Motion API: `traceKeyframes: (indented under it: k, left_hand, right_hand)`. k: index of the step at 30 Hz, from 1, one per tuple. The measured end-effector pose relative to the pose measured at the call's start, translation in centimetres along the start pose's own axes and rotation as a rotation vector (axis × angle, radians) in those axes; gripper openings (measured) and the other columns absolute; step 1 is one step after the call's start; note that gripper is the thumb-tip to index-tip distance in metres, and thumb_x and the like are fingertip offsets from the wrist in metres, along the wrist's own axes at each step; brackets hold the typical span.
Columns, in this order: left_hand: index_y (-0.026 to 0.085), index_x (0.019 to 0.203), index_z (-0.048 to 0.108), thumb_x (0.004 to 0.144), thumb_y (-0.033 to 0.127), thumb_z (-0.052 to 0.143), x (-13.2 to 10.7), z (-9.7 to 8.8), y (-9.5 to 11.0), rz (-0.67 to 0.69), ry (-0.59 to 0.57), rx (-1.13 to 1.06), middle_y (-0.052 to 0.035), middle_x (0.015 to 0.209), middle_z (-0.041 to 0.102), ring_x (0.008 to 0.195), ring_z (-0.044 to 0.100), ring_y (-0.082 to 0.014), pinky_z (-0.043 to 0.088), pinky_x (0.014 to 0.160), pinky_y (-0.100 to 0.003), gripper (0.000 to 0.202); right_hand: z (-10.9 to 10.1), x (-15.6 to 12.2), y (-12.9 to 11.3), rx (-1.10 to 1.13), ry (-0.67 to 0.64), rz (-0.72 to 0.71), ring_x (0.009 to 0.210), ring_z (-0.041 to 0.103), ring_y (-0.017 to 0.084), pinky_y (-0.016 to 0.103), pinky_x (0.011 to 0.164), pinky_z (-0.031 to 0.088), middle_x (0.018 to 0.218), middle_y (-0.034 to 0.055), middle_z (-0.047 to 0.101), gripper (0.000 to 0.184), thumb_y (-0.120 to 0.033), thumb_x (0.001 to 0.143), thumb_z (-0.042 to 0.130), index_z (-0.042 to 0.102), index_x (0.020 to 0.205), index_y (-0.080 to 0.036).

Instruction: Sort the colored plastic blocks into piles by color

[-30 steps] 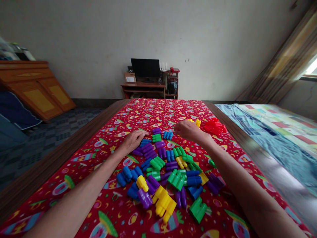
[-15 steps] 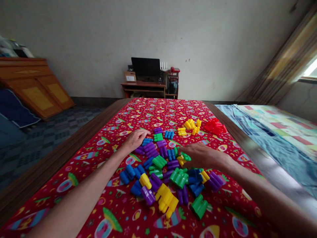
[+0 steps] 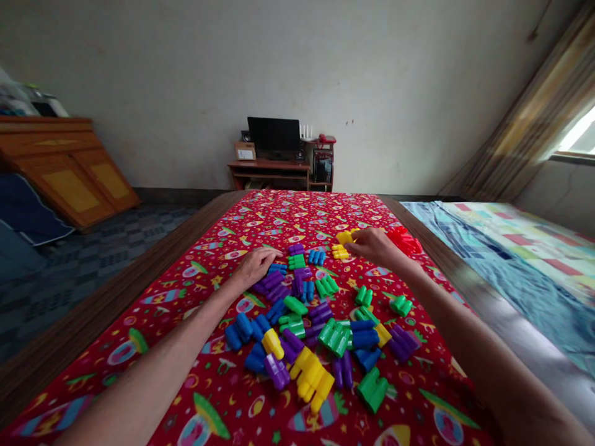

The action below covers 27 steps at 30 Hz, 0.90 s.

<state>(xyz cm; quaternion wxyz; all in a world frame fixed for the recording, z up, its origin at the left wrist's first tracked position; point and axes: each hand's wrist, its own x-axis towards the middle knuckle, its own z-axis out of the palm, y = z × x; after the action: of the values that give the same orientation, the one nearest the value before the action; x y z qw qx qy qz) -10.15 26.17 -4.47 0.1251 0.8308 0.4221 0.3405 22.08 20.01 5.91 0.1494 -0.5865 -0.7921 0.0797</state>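
A loose pile of plastic building blocks (image 3: 320,334) in blue, purple, green and yellow lies on a red patterned cloth (image 3: 199,396). My left hand (image 3: 255,266) rests flat on the cloth at the pile's far left, fingers stretched toward a blue block (image 3: 277,269). My right hand (image 3: 374,244) reaches beyond the pile, fingers curled at a small group of yellow blocks (image 3: 343,244). It pinches one of them and hides part of the group. Red blocks (image 3: 405,240) are heaped just right of that hand.
The cloth covers a long wooden table (image 3: 153,248). A bed with a patchwork cover (image 3: 520,248) runs along the right. A desk with a monitor (image 3: 273,133) stands at the far wall, and a wooden cabinet (image 3: 69,173) is at the left.
My right hand dropped from the yellow group into the pile, closed on a yellow block there, and went back to the yellow group. The left hand stayed put.
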Motion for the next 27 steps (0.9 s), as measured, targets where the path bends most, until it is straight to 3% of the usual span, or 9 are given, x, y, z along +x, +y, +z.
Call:
traceKeyframes:
  k: [3,7,13,16,19,22,24,27]
  left_hand:
    - [0.02,0.088,0.071,0.089,0.045,0.038,0.0,0.1,-0.2,-0.003,-0.001,-0.017,-0.0083,0.1,0.075,0.098,0.067,-0.0228,0.049,0.098,-0.038,0.042]
    - [0.02,0.089,0.071,0.089,0.043,0.038,-0.1,0.1,-0.3,-0.004,0.005,-0.017,-0.0082,0.099,0.075,0.097,0.068,-0.0221,0.05,0.097,-0.038,0.041]
    - [0.019,0.089,0.072,0.09,0.043,0.036,-0.1,0.0,-0.1,0.001,0.0,-0.004,-0.0094,0.1,0.074,0.097,0.068,-0.0228,0.05,0.096,-0.038,0.043]
    - [0.02,0.089,0.072,0.091,0.044,0.036,-0.1,0.0,0.0,-0.005,-0.004,0.004,-0.0086,0.101,0.074,0.097,0.068,-0.0222,0.05,0.096,-0.037,0.043]
    - [0.02,0.09,0.072,0.091,0.047,0.034,-0.1,0.1,-0.1,-0.011,0.002,0.01,-0.0084,0.102,0.074,0.097,0.068,-0.0221,0.05,0.096,-0.037,0.046]
    - [0.02,0.09,0.072,0.09,0.048,0.035,0.0,0.1,-0.2,-0.011,0.007,0.016,-0.0082,0.101,0.075,0.097,0.068,-0.0225,0.05,0.096,-0.037,0.047]
    - [0.02,0.089,0.072,0.09,0.047,0.036,0.0,0.1,-0.2,-0.004,0.005,0.016,-0.0082,0.101,0.075,0.097,0.068,-0.0226,0.05,0.096,-0.037,0.046]
    - [0.02,0.089,0.072,0.09,0.045,0.036,-0.1,-0.1,0.0,0.01,-0.007,0.011,-0.0082,0.102,0.074,0.097,0.068,-0.0222,0.05,0.097,-0.037,0.045]
  right_hand:
    - [0.0,2.0,2.3,-0.181,0.032,0.152,0.065,0.06,0.013,0.022,0.056,0.033,0.072,0.007,0.068,0.031,-0.034,0.089,0.052,0.071,0.079,-0.013]
    - [0.4,3.5,3.1,-0.295,0.0,0.298,0.081,0.064,0.019,0.024,0.061,0.039,0.09,0.0107,0.071,0.034,-0.043,0.088,0.053,0.073,0.094,-0.016]
    - [0.1,3.6,3.4,-0.341,0.057,0.33,0.093,0.064,0.024,0.028,0.068,0.044,0.107,0.0147,0.069,0.037,-0.045,0.09,0.052,0.071,0.105,-0.016]
    - [-0.1,2.7,3.5,-0.298,0.11,0.256,0.091,0.064,0.024,0.029,0.069,0.044,0.102,0.013,0.07,0.034,-0.041,0.091,0.051,0.071,0.106,-0.019]
    - [0.4,1.6,2.8,-0.226,0.07,0.107,0.086,0.065,0.021,0.027,0.07,0.044,0.092,0.0098,0.072,0.03,-0.034,0.092,0.05,0.071,0.106,-0.019]
    - [2.1,0.9,1.6,-0.221,0.04,-0.165,0.104,0.061,0.022,0.031,0.084,0.045,0.112,0.0118,0.068,0.028,-0.029,0.092,0.052,0.067,0.115,-0.02]
    - [3.6,1.1,1.1,-0.302,0.007,-0.333,0.123,0.051,0.025,0.038,0.098,0.041,0.129,0.0145,0.06,0.029,-0.023,0.092,0.052,0.065,0.118,-0.019]
    - [5.2,2.3,1.4,-0.412,-0.08,-0.396,0.13,0.044,0.026,0.046,0.108,0.031,0.13,0.016,0.059,0.032,-0.011,0.091,0.047,0.065,0.117,-0.016]
